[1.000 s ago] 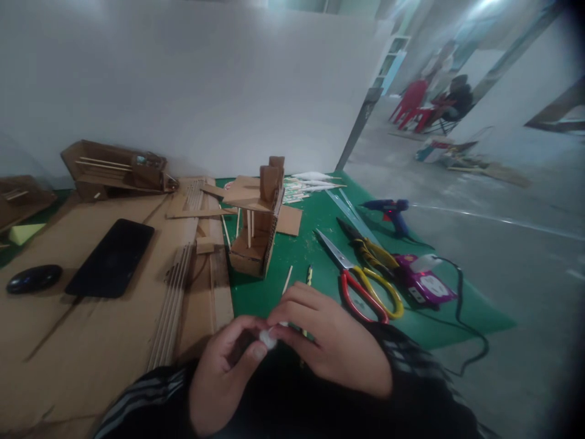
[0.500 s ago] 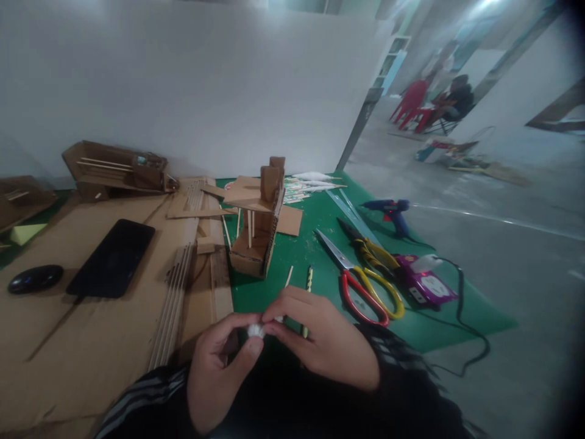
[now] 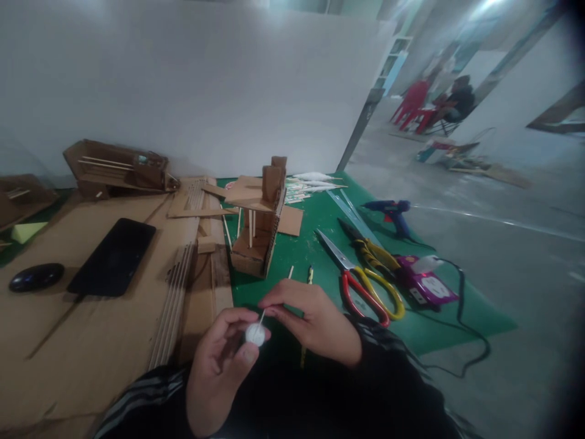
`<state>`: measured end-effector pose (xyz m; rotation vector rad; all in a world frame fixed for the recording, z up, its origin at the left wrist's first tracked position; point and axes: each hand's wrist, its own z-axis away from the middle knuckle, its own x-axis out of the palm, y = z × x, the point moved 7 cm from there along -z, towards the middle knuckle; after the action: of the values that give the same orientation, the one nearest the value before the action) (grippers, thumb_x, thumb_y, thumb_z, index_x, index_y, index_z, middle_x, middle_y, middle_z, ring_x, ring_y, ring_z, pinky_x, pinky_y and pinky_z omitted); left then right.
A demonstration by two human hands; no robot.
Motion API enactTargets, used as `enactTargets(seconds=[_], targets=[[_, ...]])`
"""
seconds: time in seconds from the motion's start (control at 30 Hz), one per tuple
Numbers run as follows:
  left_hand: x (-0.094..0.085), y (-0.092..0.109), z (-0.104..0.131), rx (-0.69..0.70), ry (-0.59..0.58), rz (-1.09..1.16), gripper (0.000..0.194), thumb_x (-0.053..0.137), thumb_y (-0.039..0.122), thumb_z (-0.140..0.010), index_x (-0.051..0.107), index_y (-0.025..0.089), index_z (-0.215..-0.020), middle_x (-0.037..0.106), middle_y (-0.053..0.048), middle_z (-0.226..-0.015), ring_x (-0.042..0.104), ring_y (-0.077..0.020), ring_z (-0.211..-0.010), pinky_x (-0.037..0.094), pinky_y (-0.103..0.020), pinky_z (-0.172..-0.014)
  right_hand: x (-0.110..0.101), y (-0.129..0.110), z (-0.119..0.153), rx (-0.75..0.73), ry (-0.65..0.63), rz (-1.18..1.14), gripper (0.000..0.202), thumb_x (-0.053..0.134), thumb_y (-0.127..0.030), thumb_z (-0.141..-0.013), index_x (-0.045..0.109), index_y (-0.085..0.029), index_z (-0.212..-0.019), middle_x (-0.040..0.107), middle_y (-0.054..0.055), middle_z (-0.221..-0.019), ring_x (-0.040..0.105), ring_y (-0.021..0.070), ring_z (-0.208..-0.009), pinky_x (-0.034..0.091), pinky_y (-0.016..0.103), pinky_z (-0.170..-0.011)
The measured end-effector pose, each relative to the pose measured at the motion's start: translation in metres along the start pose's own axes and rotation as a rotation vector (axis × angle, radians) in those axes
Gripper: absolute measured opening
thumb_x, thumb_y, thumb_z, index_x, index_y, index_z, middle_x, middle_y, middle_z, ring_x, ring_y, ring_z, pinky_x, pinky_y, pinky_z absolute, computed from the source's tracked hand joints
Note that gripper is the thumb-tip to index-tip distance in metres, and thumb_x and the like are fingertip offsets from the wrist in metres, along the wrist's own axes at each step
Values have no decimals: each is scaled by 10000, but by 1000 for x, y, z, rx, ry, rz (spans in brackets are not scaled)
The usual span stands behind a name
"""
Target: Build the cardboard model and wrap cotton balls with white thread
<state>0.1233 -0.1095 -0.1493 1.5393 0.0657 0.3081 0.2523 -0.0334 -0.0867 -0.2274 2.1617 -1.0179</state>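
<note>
Low in the middle, my left hand (image 3: pixel 222 360) is closed, its thumb and fingers around a small round white piece (image 3: pixel 255 335); what exactly it is, I cannot make out. My right hand (image 3: pixel 313 320) pinches the upper end of a thin pale stick or strand (image 3: pixel 261 318), which runs down to the white piece's face. Beyond my hands a cardboard model (image 3: pixel 249 259) with thin wooden posts stands upright on the green tabletop. Close by my right hand lie a yellow-and-black patterned stick (image 3: pixel 310 275) and a short wooden stick (image 3: pixel 290 272), both partly hidden.
Right of my hands lie scissors (image 3: pixel 351 268), pliers (image 3: pixel 370 247), a purple power block (image 3: pixel 425 283) and a blue glue gun (image 3: pixel 390 210). At left, a phone (image 3: pixel 114 256) and a mouse (image 3: pixel 36 278) rest on cardboard (image 3: pixel 55 347). A person (image 3: pixel 459 100) sits far off.
My right hand has drawn back slightly from the white piece, exposing the thin pale stick or strand between them. The white piece now turns its round face towards me.
</note>
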Motion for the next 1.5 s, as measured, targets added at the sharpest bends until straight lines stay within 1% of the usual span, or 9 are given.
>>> enactTargets(seconds=[0.23, 0.47, 0.6, 0.7, 0.83, 1.07, 1.23, 1.37, 1.5], targets=[[-4, -5, -5, 53, -81, -20, 230, 721, 359, -811, 758, 229, -998, 781, -53, -899, 733, -187, -825, 571, -233, -773, 22, 9, 6, -7, -57, 7, 182, 518, -148, -959, 689, -149, -1021, 692, 89, -892, 623, 165, -831, 497, 258, -733], [-14, 6, -12, 151, 34, -209, 157, 742, 299, -780, 799, 231, -910, 765, -29, -825, 711, -176, -759, 564, -206, -697, 33, 6, 11, 18, -135, 84, 232, 483, -102, -923, 660, -166, -1059, 633, 78, -884, 575, 173, -803, 477, 266, -705], [-15, 13, -13, 245, 72, -177, 153, 779, 272, -735, 804, 234, -881, 741, -35, -885, 692, -179, -805, 559, -198, -688, 41, 4, 14, 79, -202, 136, 240, 497, -93, -883, 623, -162, -1076, 612, 63, -856, 554, 179, -782, 463, 271, -696], [-17, 2, -13, 153, 86, -154, 180, 768, 276, -750, 792, 215, -918, 767, -69, -986, 706, -211, -906, 570, -245, -789, 46, 2, 17, 102, -248, 193, 166, 481, -107, -884, 610, -159, -974, 592, 56, -834, 541, 171, -755, 446, 257, -664], [-25, -19, -11, -49, 143, -87, 240, 767, 293, -757, 754, 213, -983, 791, -52, -931, 730, -193, -851, 583, -241, -764, 53, -8, 23, 57, -344, 246, 151, 471, -160, -919, 579, -169, -814, 591, 42, -773, 534, 160, -720, 405, 252, -632], [-25, -11, -11, -20, 197, -109, 249, 816, 252, -665, 764, 179, -897, 791, -50, -869, 722, -185, -813, 563, -232, -748, 32, -26, 32, 65, -350, 209, 217, 385, -221, -986, 544, -175, -846, 581, 29, -765, 496, 145, -682, 359, 248, -608], [-19, -14, -11, -43, 98, -229, 282, 811, 299, -684, 778, 180, -937, 791, -70, -921, 711, -211, -822, 552, -281, -772, 11, -38, 32, 29, -281, 240, 217, 405, -194, -971, 499, -181, -776, 535, 9, -718, 458, 140, -655, 328, 266, -597], [-8, -17, -11, -31, -44, -246, 220, 754, 289, -757, 772, 208, -961, 781, -58, -967, 703, -207, -879, 536, -272, -809, 7, -47, 28, -47, -290, 253, 206, 421, -166, -944, 475, -193, -748, 525, 10, -694, 450, 154, -638, 315, 293, -591], [6, -8, -9, 37, -197, -289, 193, 703, 293, -818, 761, 230, -991, 759, -44, -918, 695, -199, -876, 526, -258, -792, 1, -51, 19, -104, -278, 250, 195, 410, -161, -948, 499, -196, -778, 548, 27, -702, 455, 171, -642, 324, 306, -599]])
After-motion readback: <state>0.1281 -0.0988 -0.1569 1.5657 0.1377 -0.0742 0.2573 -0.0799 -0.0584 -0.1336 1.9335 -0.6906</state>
